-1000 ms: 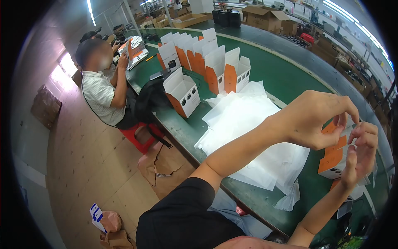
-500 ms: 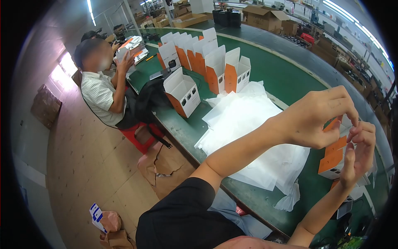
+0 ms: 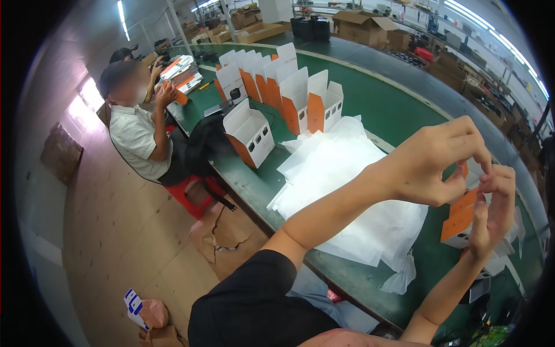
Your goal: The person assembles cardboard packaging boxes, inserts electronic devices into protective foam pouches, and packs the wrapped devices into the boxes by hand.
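Note:
My left hand (image 3: 436, 165) is raised over the right side of the bench, fingers curled. Its fingertips meet those of my right hand (image 3: 494, 211), whose fingers are bent toward its thumb. Anything between the fingertips is too small or hidden to make out. Under my left forearm lies a spread pile of white paper sheets (image 3: 329, 173). Partly behind my right hand, an orange and white box (image 3: 459, 220) rests on the bench. To the left of the sheets stands an open orange and white box (image 3: 251, 134) with device pictures on its side.
Several open-topped boxes (image 3: 295, 104) stand in rows on the green bench (image 3: 370, 95). A co-worker in a light shirt (image 3: 139, 136) sits at the left holding something orange. A black bag (image 3: 205, 141) hangs by the bench edge. Brown cartons (image 3: 364, 29) stand at the back.
The view has shifted slightly. My hands keep nearly the same pose, fingertips together. The co-worker's hands have lowered, and an orange item now shows in them.

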The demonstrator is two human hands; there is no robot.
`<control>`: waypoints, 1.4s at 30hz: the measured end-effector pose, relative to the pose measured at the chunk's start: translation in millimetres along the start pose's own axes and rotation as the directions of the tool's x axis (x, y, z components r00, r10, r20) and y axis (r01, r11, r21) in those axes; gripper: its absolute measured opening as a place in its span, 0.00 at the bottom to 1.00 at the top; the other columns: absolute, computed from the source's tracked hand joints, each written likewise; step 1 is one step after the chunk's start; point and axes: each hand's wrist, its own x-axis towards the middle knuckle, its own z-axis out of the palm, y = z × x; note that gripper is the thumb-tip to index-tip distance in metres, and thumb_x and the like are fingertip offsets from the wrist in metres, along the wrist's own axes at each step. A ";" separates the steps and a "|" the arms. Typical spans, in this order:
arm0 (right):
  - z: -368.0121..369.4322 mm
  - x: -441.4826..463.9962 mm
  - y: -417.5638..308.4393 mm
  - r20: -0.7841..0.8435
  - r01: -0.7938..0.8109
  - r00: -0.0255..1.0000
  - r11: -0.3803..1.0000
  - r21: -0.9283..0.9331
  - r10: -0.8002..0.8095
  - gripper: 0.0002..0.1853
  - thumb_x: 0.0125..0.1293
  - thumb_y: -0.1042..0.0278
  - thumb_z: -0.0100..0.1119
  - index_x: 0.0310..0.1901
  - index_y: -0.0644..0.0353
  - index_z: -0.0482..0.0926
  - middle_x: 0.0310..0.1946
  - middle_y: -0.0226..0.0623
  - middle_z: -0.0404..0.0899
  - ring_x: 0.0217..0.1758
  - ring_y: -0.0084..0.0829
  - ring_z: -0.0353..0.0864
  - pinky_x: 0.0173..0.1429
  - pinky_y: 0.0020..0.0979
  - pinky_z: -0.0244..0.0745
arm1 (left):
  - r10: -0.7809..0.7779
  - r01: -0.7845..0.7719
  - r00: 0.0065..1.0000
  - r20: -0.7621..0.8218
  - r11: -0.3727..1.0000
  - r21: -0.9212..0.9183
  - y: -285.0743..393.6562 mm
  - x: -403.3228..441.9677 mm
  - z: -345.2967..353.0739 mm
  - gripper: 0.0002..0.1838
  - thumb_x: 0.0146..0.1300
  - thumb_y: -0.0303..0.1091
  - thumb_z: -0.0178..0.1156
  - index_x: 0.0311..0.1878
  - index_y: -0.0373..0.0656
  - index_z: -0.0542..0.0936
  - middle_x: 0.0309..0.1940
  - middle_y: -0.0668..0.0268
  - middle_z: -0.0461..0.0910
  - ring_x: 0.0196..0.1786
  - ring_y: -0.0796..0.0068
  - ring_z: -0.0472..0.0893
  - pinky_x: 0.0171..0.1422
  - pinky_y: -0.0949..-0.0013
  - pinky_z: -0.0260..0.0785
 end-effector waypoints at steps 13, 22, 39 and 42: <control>4.6 4.3 -1.1 0.020 0.026 0.999 0.999 -0.029 -0.025 0.12 0.58 0.81 0.55 0.45 0.64 0.75 0.44 0.42 0.73 0.47 0.33 0.72 0.54 0.32 0.69 | 0.047 -0.046 0.998 -0.042 0.998 0.033 -1.5 0.6 2.5 0.19 0.47 0.14 0.59 0.42 0.45 0.85 0.38 0.66 0.81 0.39 0.68 0.83 0.38 0.69 0.75; 6.1 5.2 -0.2 0.015 0.054 0.998 0.996 -0.074 -0.053 0.13 0.57 0.81 0.56 0.46 0.65 0.76 0.44 0.43 0.75 0.47 0.34 0.73 0.52 0.33 0.70 | 0.050 -0.049 0.998 -0.035 0.999 0.010 -1.4 0.1 2.2 0.19 0.46 0.14 0.57 0.40 0.45 0.85 0.36 0.65 0.81 0.39 0.63 0.83 0.39 0.67 0.76; -82.2 -15.3 -21.6 -0.331 0.155 0.937 0.982 0.110 -0.110 0.12 0.69 0.74 0.48 0.50 0.70 0.76 0.43 0.49 0.79 0.43 0.33 0.78 0.40 0.32 0.76 | 0.029 -0.043 0.993 0.117 0.992 0.120 0.7 2.6 -22.7 0.20 0.52 0.12 0.56 0.47 0.36 0.85 0.43 0.62 0.83 0.37 0.80 0.76 0.39 0.77 0.67; -38.2 -40.5 -24.8 0.076 -0.252 0.960 0.952 -0.173 0.269 0.06 0.69 0.74 0.58 0.45 0.63 0.81 0.40 0.37 0.82 0.41 0.28 0.81 0.42 0.31 0.77 | -0.105 0.089 0.987 0.120 0.988 0.129 -6.2 0.2 -19.1 0.17 0.57 0.15 0.58 0.49 0.37 0.85 0.44 0.63 0.84 0.41 0.79 0.80 0.44 0.75 0.70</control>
